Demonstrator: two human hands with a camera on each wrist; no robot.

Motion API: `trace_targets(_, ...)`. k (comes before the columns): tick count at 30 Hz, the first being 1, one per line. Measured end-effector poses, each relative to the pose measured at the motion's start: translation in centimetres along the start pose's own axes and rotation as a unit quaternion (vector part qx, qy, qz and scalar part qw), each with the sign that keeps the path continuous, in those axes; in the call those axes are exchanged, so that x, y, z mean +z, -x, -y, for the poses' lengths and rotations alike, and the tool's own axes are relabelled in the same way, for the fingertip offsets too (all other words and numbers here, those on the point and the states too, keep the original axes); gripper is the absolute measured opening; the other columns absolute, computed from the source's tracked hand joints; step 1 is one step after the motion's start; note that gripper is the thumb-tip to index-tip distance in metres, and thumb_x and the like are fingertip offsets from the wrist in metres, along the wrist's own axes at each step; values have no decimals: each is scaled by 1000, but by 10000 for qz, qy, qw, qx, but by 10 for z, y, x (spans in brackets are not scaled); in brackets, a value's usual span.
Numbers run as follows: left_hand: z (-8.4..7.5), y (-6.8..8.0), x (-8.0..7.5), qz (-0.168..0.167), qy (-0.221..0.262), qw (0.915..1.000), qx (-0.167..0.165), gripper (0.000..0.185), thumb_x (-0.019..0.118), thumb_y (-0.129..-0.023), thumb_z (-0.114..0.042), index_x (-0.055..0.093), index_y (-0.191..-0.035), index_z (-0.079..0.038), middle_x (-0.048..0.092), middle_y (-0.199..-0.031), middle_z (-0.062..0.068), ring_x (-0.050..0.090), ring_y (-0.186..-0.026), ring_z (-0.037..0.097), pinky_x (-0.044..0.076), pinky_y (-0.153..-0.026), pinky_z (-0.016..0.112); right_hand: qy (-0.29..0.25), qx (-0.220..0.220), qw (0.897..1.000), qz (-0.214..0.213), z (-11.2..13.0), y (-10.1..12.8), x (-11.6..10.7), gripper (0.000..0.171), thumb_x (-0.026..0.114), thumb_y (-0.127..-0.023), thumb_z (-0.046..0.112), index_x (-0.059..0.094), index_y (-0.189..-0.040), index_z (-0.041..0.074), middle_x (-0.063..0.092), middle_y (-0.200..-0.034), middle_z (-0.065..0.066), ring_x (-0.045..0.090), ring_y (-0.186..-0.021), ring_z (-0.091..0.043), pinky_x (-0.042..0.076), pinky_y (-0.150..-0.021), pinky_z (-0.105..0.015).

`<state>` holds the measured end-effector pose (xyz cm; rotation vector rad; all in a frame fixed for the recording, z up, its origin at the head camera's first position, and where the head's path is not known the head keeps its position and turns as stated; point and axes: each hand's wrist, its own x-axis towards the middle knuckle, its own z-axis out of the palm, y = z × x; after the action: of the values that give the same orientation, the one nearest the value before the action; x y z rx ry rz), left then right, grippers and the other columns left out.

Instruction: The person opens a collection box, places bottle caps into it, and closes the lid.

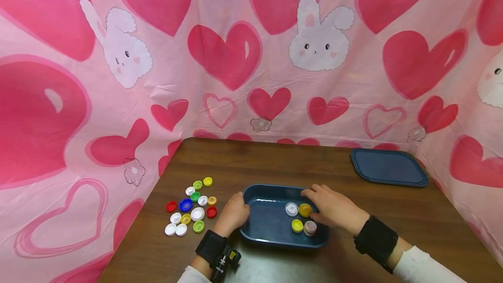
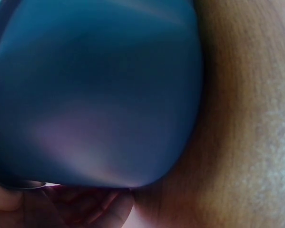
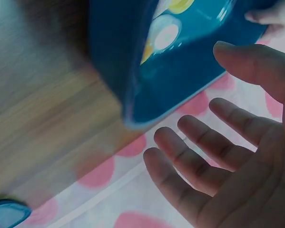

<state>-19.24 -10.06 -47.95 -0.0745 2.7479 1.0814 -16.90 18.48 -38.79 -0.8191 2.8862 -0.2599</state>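
Fingers of the left hand [image 1: 234, 214] are curled on the tray's [image 1: 267, 224] left rim; right hand [image 1: 334, 206] fingers [image 3: 204, 161] are spread, relaxed, over caps [image 1: 299, 217] inside. Mid-tabletop [image 1: 275, 160], the tray is judged light, stiff, slick; rims suit gripping.

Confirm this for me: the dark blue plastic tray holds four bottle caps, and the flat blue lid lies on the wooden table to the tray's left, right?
Not quite. The head view shows the flat blue lid to the right of the dark blue plastic tray, far back on the wooden table. The four bottle caps do lie in the tray.
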Motion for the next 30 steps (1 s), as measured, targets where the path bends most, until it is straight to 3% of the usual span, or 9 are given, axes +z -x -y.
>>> trace_targets(6, -1, 1, -1, 29, 50, 10000, -25, 50, 57, -97, -8, 45, -141, 12, 54, -135, 27, 56, -118, 40, 43, -105, 60, -186, 539, 9983, -88, -25, 19, -3, 64, 86, -79, 19, 58, -136, 7, 62, -123, -11, 60, -110, -32, 56, -89, -52)
trace_targets(12, -4, 0, -3, 58, 51, 10000, 4, 54, 56, -97, -8, 42, -145, 12, 50, -142, 28, 53, -125, 42, 41, -108, 61, -597, 808, 9949, -121, -61, 52, 2, 69, 84, -80, 17, 54, -139, 0, 59, -132, -23, 58, -118, -43, 53, -90, -59)
trace_targets(19, -6, 0, -5, 7, 46, 9999, 122, 53, 55, -96, -7, 42, -143, 14, 50, -142, 30, 53, -127, 43, 40, -109, 60, -874, 1190, 9883, 389, -99, 80, 26, 69, 83, -81, 17, 52, -139, -5, 54, -132, -34, 56, -117, -52, 50, -89, -62)
trace_targets(25, -1, 0, -5, -87, -9, 9995, 299, 51, 52, -95, -6, 43, -140, 17, 52, -137, 31, 54, -125, 42, 41, -109, 58, -1286, 1217, 9832, 433, -109, 96, 48, 64, 83, -80, 15, 56, -134, -5, 58, -129, -30, 57, -118, -49, 50, -91, -61)
trace_targets(30, 0, 1, -3, 56, 56, 9996, 267, 52, 53, -96, -7, 42, -142, 16, 50, -140, 31, 52, -128, 43, 39, -110, 60, -1228, 1156, 9848, 409, -112, 106, 59, 60, 84, -79, 15, 59, -129, -6, 61, -122, -26, 61, -110, -47, 52, -87, -59)
